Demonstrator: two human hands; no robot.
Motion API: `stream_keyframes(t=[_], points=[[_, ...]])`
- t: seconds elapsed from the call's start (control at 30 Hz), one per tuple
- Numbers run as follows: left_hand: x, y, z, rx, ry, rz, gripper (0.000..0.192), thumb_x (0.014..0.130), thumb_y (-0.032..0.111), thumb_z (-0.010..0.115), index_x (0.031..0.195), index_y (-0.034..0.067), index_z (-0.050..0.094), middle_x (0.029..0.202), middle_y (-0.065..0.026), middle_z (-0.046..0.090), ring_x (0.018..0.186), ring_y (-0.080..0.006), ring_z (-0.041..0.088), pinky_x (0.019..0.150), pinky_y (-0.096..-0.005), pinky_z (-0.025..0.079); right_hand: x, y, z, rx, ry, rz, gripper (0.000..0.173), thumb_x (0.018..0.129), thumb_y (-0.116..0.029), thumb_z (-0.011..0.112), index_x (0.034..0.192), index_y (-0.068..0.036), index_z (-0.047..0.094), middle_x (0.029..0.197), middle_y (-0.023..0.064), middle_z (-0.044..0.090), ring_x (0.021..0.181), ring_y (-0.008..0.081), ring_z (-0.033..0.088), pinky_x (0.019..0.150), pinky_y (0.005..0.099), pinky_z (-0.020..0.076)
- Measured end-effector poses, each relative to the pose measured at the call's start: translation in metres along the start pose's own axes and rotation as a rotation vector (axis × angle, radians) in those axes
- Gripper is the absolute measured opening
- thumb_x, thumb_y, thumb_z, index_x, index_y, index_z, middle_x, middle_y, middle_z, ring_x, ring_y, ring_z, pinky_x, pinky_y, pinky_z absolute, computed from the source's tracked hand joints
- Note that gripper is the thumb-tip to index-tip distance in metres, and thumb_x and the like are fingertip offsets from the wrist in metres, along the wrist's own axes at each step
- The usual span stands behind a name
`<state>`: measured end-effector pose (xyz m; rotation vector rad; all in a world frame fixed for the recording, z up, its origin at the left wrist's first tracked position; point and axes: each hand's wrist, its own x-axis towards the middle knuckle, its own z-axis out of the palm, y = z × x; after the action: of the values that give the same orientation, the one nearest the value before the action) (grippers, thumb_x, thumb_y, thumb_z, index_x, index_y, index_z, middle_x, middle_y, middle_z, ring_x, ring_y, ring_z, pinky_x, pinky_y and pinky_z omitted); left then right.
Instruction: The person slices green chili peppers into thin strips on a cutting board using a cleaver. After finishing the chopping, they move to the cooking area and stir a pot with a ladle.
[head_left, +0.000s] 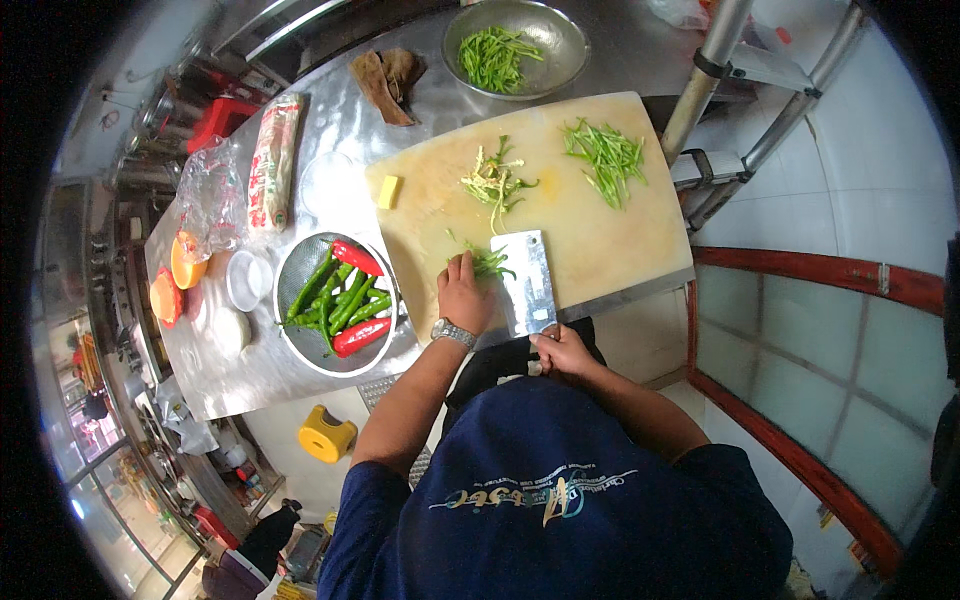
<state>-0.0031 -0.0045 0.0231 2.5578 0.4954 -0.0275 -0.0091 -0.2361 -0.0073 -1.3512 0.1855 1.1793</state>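
Note:
My right hand (564, 350) grips the handle of a cleaver (527, 281), whose broad blade lies flat over the near edge of the cutting board (420, 240). Against the left side of the blade is a small heap of green pepper strips (489, 261), some overlapping the metal. My left hand (463, 296), with a watch (452, 332) on the wrist, reaches onto these strips; its fingertips are partly hidden among them. Farther up the board lie pepper cores and pale pith (495, 180). A larger pile of cut green strips (606, 161) rests at the board's far right.
Left of the board stands a colander (281, 300) of whole green and red peppers. A metal bowl (566, 56) with green strips is at the back. A yellow block (388, 192) sits on the board. A ladder (701, 90) rises at right; a yellow stool (327, 435) stands below.

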Motion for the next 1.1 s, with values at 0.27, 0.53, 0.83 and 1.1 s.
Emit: stream_keyframes(t=[0.27, 0.53, 0.83, 1.1], points=[[0.034, -0.021, -0.014, 0.052, 0.050, 0.140, 0.091, 0.064, 0.035, 0.078, 0.137, 0.000, 0.036, 0.140, -0.0236, 0.035, 0.131, -0.0435, 0.030, 0.110, -0.0465, 0.028, 0.011, 0.018, 0.021, 0.040, 0.032, 0.007, 0.031, 0.091, -0.022, 0.063, 0.066, -0.009, 0.048, 0.052, 0.0008, 0.049, 0.043, 0.0106, 0.048, 0.041, 0.0276, 0.0387], [0.009, -0.026, -0.019, -0.134, -0.102, 0.249, 0.083, 0.066, 0.024, 0.078, 0.136, 0.003, 0.038, 0.134, -0.0215, 0.042, 0.121, -0.0423, 0.042, 0.104, -0.0465, 0.034, 0.024, 0.016, 0.028, 0.119, -0.013, 0.052, 0.027, 0.092, -0.021, 0.062, 0.073, -0.009, 0.047, 0.055, 0.0016, 0.049, 0.041, 0.0122, 0.049, 0.039, 0.0288, 0.0401], [0.006, -0.028, -0.018, -0.149, -0.179, -0.067, 0.085, 0.060, 0.022, 0.079, 0.134, 0.006, 0.042, 0.117, -0.0222, 0.047, 0.105, -0.0395, 0.052, 0.090, -0.0441, 0.047, 0.024, 0.010, 0.037, -0.088, -0.053, -0.023, 0.032, 0.091, -0.023, 0.062, 0.065, -0.009, 0.049, 0.051, 0.0009, 0.050, 0.041, 0.0111, 0.048, 0.040, 0.0281, 0.0393], [0.007, -0.025, -0.011, -0.192, -0.132, -0.126, 0.081, 0.063, 0.020, 0.077, 0.131, -0.002, 0.040, 0.110, -0.0250, 0.051, 0.104, -0.0398, 0.051, 0.091, -0.0421, 0.047, 0.027, -0.011, 0.034, -0.249, -0.135, -0.012, 0.035, 0.091, -0.023, 0.062, 0.062, -0.008, 0.049, 0.050, 0.0006, 0.050, 0.043, 0.0099, 0.048, 0.043, 0.0271, 0.0398]])
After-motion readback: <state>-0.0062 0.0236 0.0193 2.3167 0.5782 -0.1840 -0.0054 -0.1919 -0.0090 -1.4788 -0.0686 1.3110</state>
